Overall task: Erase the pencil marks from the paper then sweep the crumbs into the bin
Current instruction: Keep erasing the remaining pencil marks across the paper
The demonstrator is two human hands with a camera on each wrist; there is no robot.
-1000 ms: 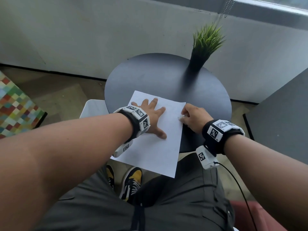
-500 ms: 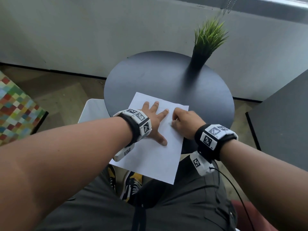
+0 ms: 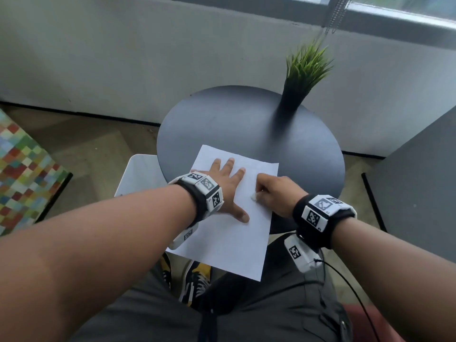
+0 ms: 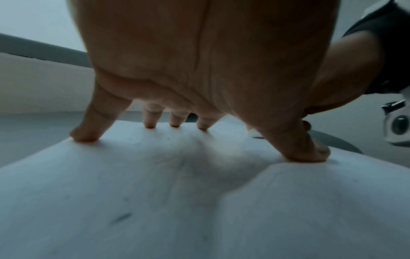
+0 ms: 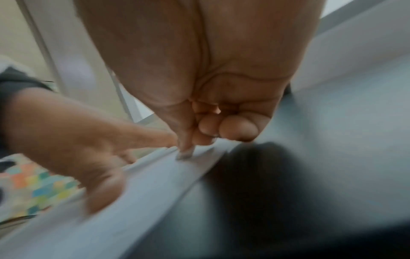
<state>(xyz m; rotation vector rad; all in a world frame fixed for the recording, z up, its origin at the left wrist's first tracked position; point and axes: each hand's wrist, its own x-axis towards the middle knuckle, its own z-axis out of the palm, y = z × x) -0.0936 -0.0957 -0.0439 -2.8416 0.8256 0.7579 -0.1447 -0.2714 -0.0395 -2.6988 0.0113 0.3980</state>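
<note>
A white sheet of paper [image 3: 222, 240] lies on the near part of a round dark table [image 3: 222, 124], its front end hanging over the edge. My left hand [image 3: 228, 183] presses flat on the sheet with fingers spread; the left wrist view shows the fingertips [image 4: 85, 137] planted on the paper [image 4: 177, 210], which carries faint grey marks and specks. My right hand [image 3: 274, 191] sits curled on the sheet's right side and pinches a small white eraser [image 3: 254, 196] against it. In the right wrist view the curled fingers [image 5: 221, 129] press down at the blurred paper [image 5: 111, 201].
A potted green plant [image 3: 302, 77] stands at the table's far right. A white bin [image 3: 138, 174] sits on the floor just left of the table. A colourful checkered cushion [image 3: 22, 174] is far left, a grey surface [image 3: 419, 188] to the right. My shoes show below the paper.
My right hand has slid leftward from the paper's right edge onto the sheet, closer to my left hand. The left hand stays pressed on the paper.
</note>
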